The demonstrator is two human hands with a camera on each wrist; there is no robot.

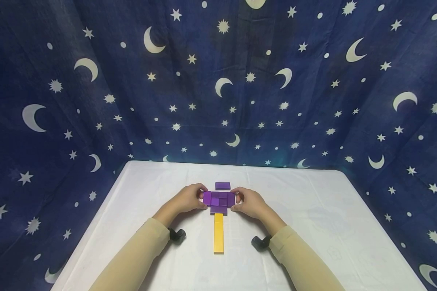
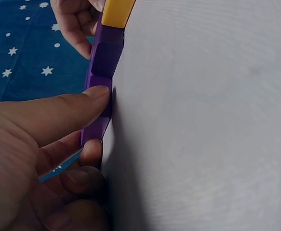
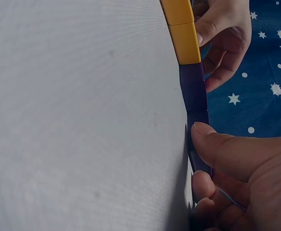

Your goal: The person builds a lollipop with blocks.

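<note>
A flat cluster of purple blocks (image 1: pixel 219 201) lies on the white table (image 1: pixel 313 226), with a long yellow block (image 1: pixel 218 233) lined up against its near side. My left hand (image 1: pixel 191 198) pinches the cluster's left end between thumb and fingers. My right hand (image 1: pixel 247 202) pinches its right end the same way. One separate purple block (image 1: pixel 223 186) lies just beyond the cluster, untouched. The left wrist view shows my thumb (image 2: pixel 68 108) on the purple blocks (image 2: pixel 101 72) and the yellow block (image 2: pixel 116 12) past them. In the right wrist view the right thumb (image 3: pixel 227 149) presses the purple blocks (image 3: pixel 195 91) beside the yellow block (image 3: pixel 183 33).
A dark blue cloth with white moons and stars (image 1: pixel 218 81) hangs behind and to both sides of the table. Small black wrist cameras (image 1: pixel 177 235) sit under both beige sleeves.
</note>
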